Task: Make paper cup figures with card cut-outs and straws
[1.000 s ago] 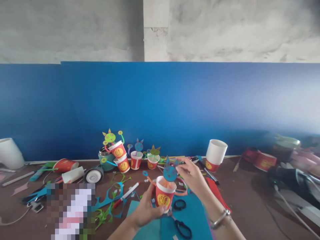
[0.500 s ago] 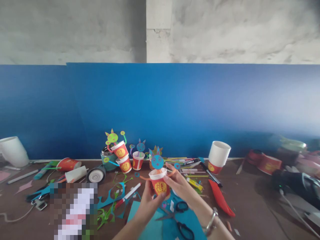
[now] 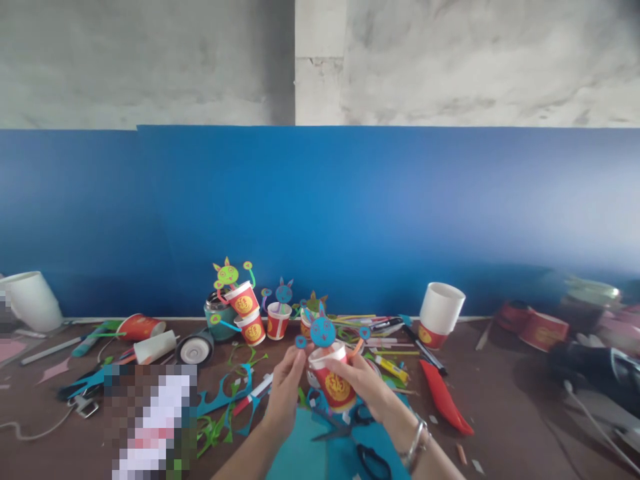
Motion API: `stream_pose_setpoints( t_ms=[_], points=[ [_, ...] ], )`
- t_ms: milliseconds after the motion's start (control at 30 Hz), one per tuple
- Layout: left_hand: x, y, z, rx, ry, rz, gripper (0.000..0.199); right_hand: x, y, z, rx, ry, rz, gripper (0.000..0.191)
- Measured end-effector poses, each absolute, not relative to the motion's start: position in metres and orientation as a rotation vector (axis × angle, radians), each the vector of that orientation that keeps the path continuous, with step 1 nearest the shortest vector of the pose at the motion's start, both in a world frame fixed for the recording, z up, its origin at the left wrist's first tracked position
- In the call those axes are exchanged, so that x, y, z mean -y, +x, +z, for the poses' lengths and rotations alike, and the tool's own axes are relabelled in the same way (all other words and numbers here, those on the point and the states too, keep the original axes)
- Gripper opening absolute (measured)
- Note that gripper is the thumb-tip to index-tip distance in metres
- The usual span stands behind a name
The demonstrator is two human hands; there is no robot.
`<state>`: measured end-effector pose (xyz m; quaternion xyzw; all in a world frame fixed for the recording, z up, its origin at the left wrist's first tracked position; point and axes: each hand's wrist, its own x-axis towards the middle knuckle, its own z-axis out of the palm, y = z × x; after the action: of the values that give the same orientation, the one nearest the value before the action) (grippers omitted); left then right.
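A red and white paper cup [image 3: 339, 388] with a yellow emblem is tilted in my right hand [image 3: 370, 385], whose fingers wrap its rim and side. A blue paper animal face [image 3: 323, 331] with pointed ears stands up out of the cup. On the right an orange straw arm [image 3: 359, 347] sticks out, tipped with a blue disc [image 3: 365, 333]. At the cup's left, my left hand [image 3: 286, 387] has its fingertips pinched on the other straw arm, mostly hidden, just under its blue disc [image 3: 301, 341].
Scissors [image 3: 345, 430] lie on blue paper [image 3: 300, 447] below the cup. Behind stand similar cup figures [image 3: 251, 327], and to the right stacked white cups [image 3: 441, 310], a glue tube [image 3: 391, 368] and a red pouch [image 3: 445, 398]. Paper scraps [image 3: 225, 400] and a marker [image 3: 255, 392] lie left.
My left hand has left the cup's side and moved to the left straw arm, now bent upward. The cup has shifted slightly right and tilted in my right hand.
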<state>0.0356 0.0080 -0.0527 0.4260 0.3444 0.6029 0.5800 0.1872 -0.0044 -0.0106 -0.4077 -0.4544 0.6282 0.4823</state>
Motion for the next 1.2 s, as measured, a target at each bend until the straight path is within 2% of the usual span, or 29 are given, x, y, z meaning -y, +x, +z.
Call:
stream_pose_setpoints(
  t_ms=[233, 400, 633, 767, 1033, 1200],
  points=[
    [-0.011, 0.038, -0.053, -0.787, 0.916, 1.274, 0.034, 0.003, 0.192, -0.017, 1.208, -1.042, 1.583, 0.051],
    [-0.012, 0.038, -0.061, -0.77, 0.879, 1.251, 0.034, 0.0, 0.19, -0.026, 1.279, -0.896, 1.538, 0.04],
    [-0.008, 0.041, -0.057, -0.643, 0.81, 1.202, 0.039, 0.005, 0.188, -0.021, 1.444, -1.021, 1.513, 0.043],
    [-0.009, 0.041, -0.054, -0.774, 0.8, 1.318, 0.039, 0.004, 0.188, -0.018, 1.526, -1.012, 1.323, 0.048],
    [-0.014, 0.036, -0.06, -0.972, 1.118, 1.429, 0.042, -0.001, 0.195, -0.004, 1.151, -1.058, 1.107, 0.05],
    [-0.014, 0.038, -0.06, -0.965, 1.311, 1.437, 0.038, -0.004, 0.195, -0.011, 1.341, -1.157, 0.986, 0.046]
  ],
)
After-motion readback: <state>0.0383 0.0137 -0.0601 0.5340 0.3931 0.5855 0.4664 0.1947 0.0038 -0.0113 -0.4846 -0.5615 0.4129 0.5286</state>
